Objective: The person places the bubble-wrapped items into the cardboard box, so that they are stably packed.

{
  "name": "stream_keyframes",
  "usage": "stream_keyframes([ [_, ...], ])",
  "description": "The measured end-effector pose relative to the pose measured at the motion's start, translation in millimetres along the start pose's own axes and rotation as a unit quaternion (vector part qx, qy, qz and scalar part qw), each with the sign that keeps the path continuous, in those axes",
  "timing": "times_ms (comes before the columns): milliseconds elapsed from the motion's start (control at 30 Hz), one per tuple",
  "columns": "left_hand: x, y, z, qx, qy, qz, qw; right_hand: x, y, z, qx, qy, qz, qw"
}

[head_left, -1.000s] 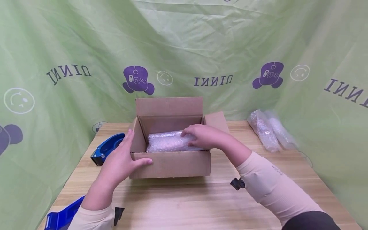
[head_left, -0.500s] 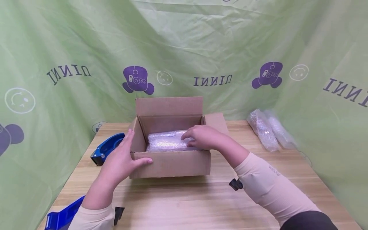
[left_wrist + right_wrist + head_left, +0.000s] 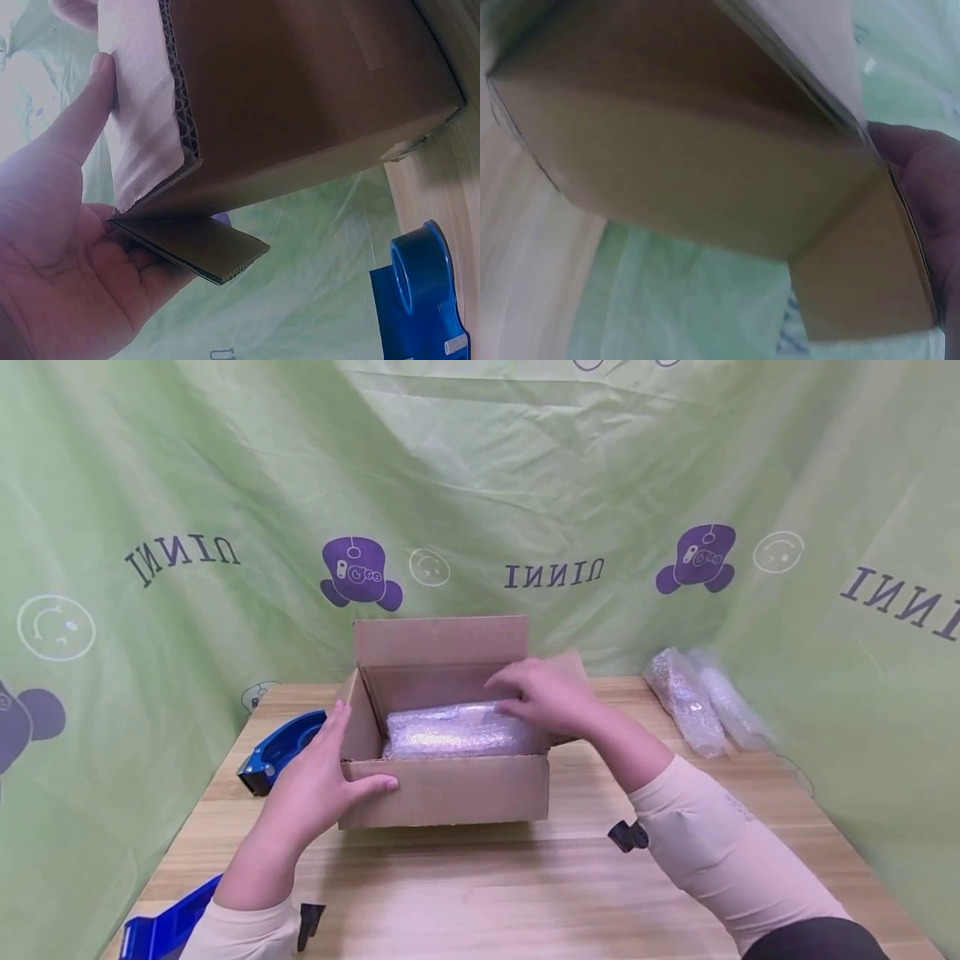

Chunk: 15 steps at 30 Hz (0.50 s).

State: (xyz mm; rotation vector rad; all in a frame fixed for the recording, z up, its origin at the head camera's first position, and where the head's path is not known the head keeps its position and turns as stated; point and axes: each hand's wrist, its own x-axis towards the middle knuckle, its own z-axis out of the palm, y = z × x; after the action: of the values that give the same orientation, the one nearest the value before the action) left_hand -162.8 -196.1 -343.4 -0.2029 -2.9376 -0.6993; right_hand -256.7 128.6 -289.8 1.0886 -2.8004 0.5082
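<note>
A bubble-wrapped package (image 3: 450, 739) lies inside an open cardboard box (image 3: 446, 793), around the middle of the table (image 3: 465, 893), toward its far edge. The left hand (image 3: 309, 781) is spread wide at the box's near left corner, thumb along the front wall. The right hand (image 3: 553, 695) is over the box's right end, thumb and fingers apart; whether it touches the package cannot be told. A blue tape dispenser (image 3: 270, 753) sits by the table's left edge; two wrapped bundles (image 3: 688, 702) lie near the far right corner.
</note>
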Motion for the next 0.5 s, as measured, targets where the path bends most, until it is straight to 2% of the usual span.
stream_keyframes([
  [100,0.1,-0.1,0.5,-0.001,0.001,0.002,1.0,-8.0,13.4,-21.7,0.048,0.079,0.065,0.9936],
  [233,0.2,0.1,0.3,-0.001,0.0,0.003,1.0,-24.1,44.1,-48.3,0.079,0.15,0.161,0.9722],
  [367,0.3,-0.3,0.9,0.001,-0.001,0.002,1.0,-43.6,86.2,-59.2,0.072,0.181,0.236,0.9519],
  [500,0.9,-0.6,1.1,0.002,0.0,0.003,1.0,-63.4,121.4,-55.7,0.049,0.177,0.292,0.9385],
])
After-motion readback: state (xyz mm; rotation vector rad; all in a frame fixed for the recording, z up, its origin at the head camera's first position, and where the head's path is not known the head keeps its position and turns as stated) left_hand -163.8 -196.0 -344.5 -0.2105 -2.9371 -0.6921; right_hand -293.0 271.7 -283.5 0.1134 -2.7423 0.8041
